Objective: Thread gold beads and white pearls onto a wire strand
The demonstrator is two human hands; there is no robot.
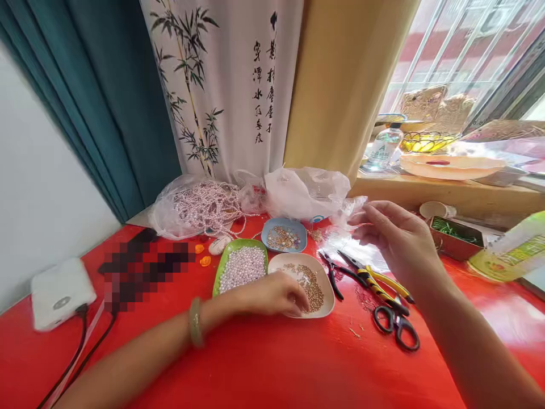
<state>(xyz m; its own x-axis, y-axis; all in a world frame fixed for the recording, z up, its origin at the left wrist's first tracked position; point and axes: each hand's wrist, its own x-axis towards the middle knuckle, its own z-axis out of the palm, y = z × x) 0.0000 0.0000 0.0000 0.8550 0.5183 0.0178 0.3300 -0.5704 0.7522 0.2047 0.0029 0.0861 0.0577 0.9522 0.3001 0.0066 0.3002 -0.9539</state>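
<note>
My left hand (275, 292), a bangle at its wrist, reaches over the near-left part of a cream dish (328, 304). Its fingers are curled downward and pinched together among small gold beads (313, 289); what they grip is too small to make out. Raised at the right, my right hand (395, 230) has its fingertips drawn together beside a clear plastic bag (349, 211). Whatever sits in those fingertips is not distinguishable. Left of the cream dish, a green tray (218, 275) holds white pearl beads (242, 267). Behind, a blue dish (303, 238) contains mixed gold pieces (283, 237).
Pliers with yellow-black handles (381, 287), smaller black-handled pliers (334, 275) and scissors (395, 326) lie below my right hand. Bagged pearl strands (204, 204) rest at the back. A white box (63, 292) with cables stands left; a bottle (511, 250) and tin (457, 241) stand right.
</note>
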